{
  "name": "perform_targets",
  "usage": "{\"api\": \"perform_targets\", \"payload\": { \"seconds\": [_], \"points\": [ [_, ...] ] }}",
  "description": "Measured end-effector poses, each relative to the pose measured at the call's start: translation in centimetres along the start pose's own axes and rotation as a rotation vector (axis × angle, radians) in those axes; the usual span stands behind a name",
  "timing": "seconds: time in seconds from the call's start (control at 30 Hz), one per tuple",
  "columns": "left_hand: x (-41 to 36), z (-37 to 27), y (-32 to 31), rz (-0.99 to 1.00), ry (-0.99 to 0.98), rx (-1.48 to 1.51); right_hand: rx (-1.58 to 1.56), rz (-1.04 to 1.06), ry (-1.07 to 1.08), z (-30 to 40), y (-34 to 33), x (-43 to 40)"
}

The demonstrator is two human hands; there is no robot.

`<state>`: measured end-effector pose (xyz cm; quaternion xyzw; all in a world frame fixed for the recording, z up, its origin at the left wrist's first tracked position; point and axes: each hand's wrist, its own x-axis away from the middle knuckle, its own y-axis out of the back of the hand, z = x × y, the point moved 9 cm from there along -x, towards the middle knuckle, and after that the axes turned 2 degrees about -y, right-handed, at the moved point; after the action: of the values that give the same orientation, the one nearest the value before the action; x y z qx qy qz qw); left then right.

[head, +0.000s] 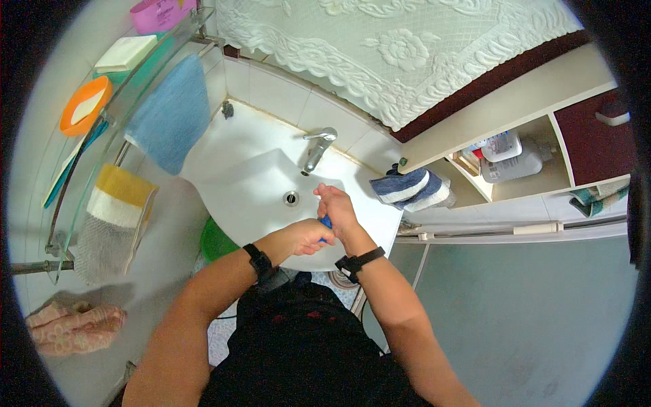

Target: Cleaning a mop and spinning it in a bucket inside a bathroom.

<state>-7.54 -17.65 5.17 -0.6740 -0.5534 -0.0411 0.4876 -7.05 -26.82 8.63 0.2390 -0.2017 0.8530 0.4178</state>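
Observation:
Over the near right part of a white washbasin (244, 203), my two hands are together. My left hand (307, 236) is closed around a small blue object (326, 222), and bits of blue show between its fingers and my other palm. My right hand (337, 208) has its fingers curled against the same object from the right. Most of it is hidden, so its kind cannot be told. Just beyond the hands stands a chrome single-lever faucet (318, 150); no running water can be made out. A round drain (291, 198) lies left of the hands.
Along the left wall, a glass shelf (122, 102) holds soap dishes above a blue towel (175, 117) and a striped towel (117, 219). An open cabinet (529, 152) with bottles is on the right, a striped cloth (412, 188) hanging below. A green basin (216, 239) shows under the washbasin.

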Motion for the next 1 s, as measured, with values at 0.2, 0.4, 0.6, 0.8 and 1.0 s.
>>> {"api": "perform_targets", "payload": {
  "seconds": [0.2, 0.4, 0.6, 0.8, 1.0],
  "points": [
    [-1.1, -1.0, 6.5, -0.376, -0.363, -0.716, 0.133, -0.221, -0.014, -3.5, -0.6, -4.0],
    [1.3, -3.6, 4.9, -0.846, -0.449, -1.077, 0.628, -0.523, 0.283, -3.2, 3.6, -5.6],
    [1.0, -2.8, 7.5, -0.461, -0.459, -0.727, 0.165, -0.141, -0.055, -2.7, -0.5, -3.4],
    [4.2, -1.6, -0.1, 0.356, 0.005, 0.320, -0.120, 0.312, 0.192, 3.2, -2.0, 0.8],
    [6.2, -2.3, -4.9, 0.673, -0.019, 0.744, -0.350, 0.549, 0.132, 4.0, -4.7, 4.7]
  ]
}}
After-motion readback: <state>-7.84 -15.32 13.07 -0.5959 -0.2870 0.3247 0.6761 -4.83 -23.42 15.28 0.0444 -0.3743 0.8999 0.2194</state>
